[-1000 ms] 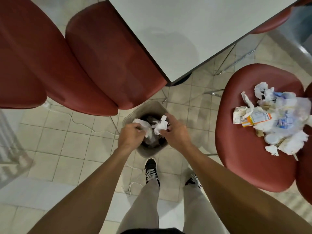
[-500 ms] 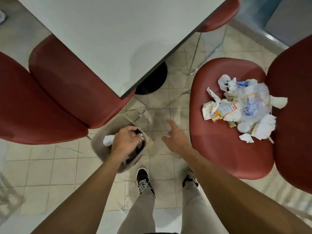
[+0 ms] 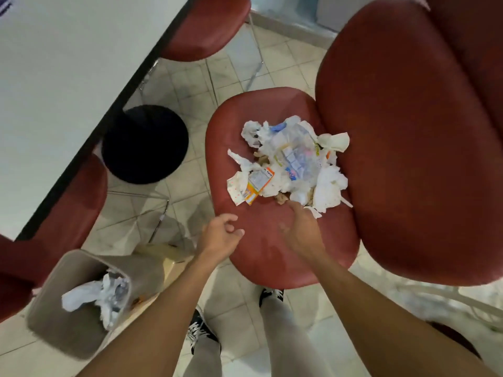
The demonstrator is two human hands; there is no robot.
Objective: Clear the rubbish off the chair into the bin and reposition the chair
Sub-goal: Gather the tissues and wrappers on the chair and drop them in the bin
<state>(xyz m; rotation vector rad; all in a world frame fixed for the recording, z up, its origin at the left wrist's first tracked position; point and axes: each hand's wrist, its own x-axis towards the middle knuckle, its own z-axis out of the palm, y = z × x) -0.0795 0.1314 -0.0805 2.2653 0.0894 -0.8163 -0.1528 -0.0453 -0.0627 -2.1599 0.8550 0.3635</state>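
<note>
A pile of rubbish (image 3: 291,164), crumpled tissues, a clear plastic bag and an orange carton scrap, lies on the seat of a red chair (image 3: 261,257) in the middle of the view. My right hand (image 3: 302,229) hovers over the seat just below the pile, fingers extended toward it, its fingertips at the pile's near edge. My left hand (image 3: 220,235) hangs over the seat's left edge, loosely curled and holding nothing. The grey bin (image 3: 68,322) stands on the floor at the lower left with white paper inside.
A white table (image 3: 68,77) fills the upper left, its black round base (image 3: 144,144) on the tiled floor. More red chairs stand around: one at the top (image 3: 206,25), one at the left (image 3: 54,221), and a large backrest (image 3: 424,145) at the right. My feet are below the seat.
Both hands left the bin and moved right to the chair seat. The paper they held now lies in the bin. The view swung right, bringing the rubbish pile to the centre.
</note>
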